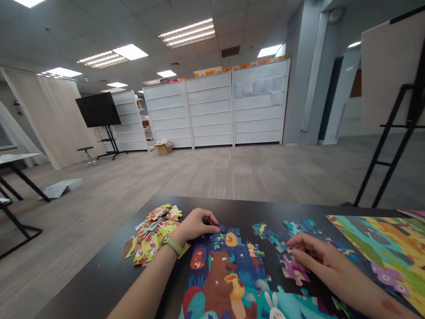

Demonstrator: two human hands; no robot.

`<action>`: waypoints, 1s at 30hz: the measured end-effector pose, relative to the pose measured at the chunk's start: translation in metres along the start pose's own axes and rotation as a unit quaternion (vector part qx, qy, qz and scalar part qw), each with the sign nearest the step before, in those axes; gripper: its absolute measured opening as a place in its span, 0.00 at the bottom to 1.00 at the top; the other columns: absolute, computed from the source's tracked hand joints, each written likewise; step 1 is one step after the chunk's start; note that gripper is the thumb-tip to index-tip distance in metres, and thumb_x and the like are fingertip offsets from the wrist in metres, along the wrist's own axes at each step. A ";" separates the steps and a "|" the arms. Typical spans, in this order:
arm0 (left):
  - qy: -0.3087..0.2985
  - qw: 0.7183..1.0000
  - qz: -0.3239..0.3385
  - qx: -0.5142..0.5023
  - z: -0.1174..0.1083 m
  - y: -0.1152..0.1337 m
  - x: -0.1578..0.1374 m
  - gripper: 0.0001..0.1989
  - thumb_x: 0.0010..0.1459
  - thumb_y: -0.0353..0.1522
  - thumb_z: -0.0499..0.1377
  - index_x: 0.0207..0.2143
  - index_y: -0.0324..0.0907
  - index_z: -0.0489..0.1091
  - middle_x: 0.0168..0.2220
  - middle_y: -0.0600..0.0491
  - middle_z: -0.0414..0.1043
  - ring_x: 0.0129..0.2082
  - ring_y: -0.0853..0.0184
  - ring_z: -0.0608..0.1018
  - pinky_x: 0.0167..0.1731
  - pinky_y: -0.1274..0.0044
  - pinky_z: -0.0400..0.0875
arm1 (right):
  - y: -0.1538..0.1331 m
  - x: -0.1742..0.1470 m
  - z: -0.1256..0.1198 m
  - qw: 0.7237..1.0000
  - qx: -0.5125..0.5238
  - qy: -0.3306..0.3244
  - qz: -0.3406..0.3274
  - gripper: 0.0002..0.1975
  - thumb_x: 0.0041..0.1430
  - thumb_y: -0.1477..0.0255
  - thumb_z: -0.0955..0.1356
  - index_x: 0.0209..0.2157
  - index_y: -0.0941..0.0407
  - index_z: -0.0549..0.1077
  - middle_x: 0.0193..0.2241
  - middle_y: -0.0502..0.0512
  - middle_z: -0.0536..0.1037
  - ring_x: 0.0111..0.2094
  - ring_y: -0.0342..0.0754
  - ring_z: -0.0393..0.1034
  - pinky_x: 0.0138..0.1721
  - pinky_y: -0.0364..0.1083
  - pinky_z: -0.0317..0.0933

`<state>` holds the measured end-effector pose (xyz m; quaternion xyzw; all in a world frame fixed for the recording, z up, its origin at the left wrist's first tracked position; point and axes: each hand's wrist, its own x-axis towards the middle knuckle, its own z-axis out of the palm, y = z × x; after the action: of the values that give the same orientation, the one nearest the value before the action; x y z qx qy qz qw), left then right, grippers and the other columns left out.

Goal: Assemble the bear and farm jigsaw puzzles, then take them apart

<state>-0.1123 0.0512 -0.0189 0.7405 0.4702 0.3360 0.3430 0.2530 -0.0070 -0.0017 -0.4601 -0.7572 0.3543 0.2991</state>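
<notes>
A partly joined jigsaw puzzle [224,283] with a brown bear and a white rabbit lies on the black table. My left hand [198,224] is at its top edge, fingers curled and thumb tip on a dark blue puzzle piece [222,228]. Right of the puzzle, my right hand [314,255] has its fingers bent together at the loose pieces, fingertips on a teal puzzle piece [279,242]. Just below those fingertips lies a purple puzzle piece [294,270]. More blue-teal pieces [301,226] lie beyond this hand.
A heap of mixed puzzle pieces [154,233] sits on the table's [97,286] left side. At the right lies a colourful picture sheet [405,251]. An easel board [395,71] stands beyond the right end. White shelving [211,112] and a screen on a stand [98,110] are far off.
</notes>
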 end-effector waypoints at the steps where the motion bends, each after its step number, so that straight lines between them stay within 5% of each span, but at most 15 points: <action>1: -0.001 1.000 0.004 0.008 0.000 0.001 0.000 0.18 0.47 0.44 0.71 0.32 0.38 0.79 0.30 0.50 0.79 0.32 0.63 0.78 0.33 0.76 0.70 | 0.001 0.000 0.000 1.000 0.002 -0.004 -0.001 0.20 0.61 0.49 0.63 0.36 0.51 0.72 0.23 0.48 0.66 0.26 0.48 0.60 0.28 0.44 0.56; 11: -0.004 0.996 0.014 0.086 0.000 0.010 -0.003 0.14 0.51 0.41 0.69 0.35 0.39 0.82 0.31 0.51 0.82 0.31 0.63 0.81 0.33 0.78 0.71 | 0.000 -0.003 0.001 1.000 0.014 -0.024 0.005 0.18 0.64 0.51 0.62 0.38 0.52 0.71 0.24 0.46 0.66 0.27 0.47 0.61 0.29 0.44 0.55; 22: -0.002 0.986 0.036 0.164 0.001 0.014 -0.006 0.12 0.53 0.40 0.67 0.36 0.44 0.82 0.34 0.53 0.83 0.35 0.62 0.81 0.38 0.77 0.72 | -0.009 -0.005 -0.009 0.999 0.030 0.030 -0.008 0.10 0.63 0.62 0.64 0.37 0.53 0.70 0.23 0.45 0.66 0.27 0.45 0.61 0.30 0.43 0.54; 30: -0.010 0.979 0.051 0.199 0.001 0.005 -0.001 0.12 0.52 0.42 0.67 0.33 0.43 0.79 0.35 0.53 0.80 0.37 0.64 0.79 0.41 0.77 0.69 | 0.009 0.004 -0.015 0.995 0.077 0.064 -0.003 0.10 0.60 0.63 0.64 0.39 0.54 0.69 0.23 0.45 0.69 0.25 0.45 0.67 0.29 0.44 0.58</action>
<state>-0.1094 0.0486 -0.0151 0.8201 0.4858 0.2456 0.1761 0.2675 0.0034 0.0003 -0.4548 -0.7085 0.3805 0.3826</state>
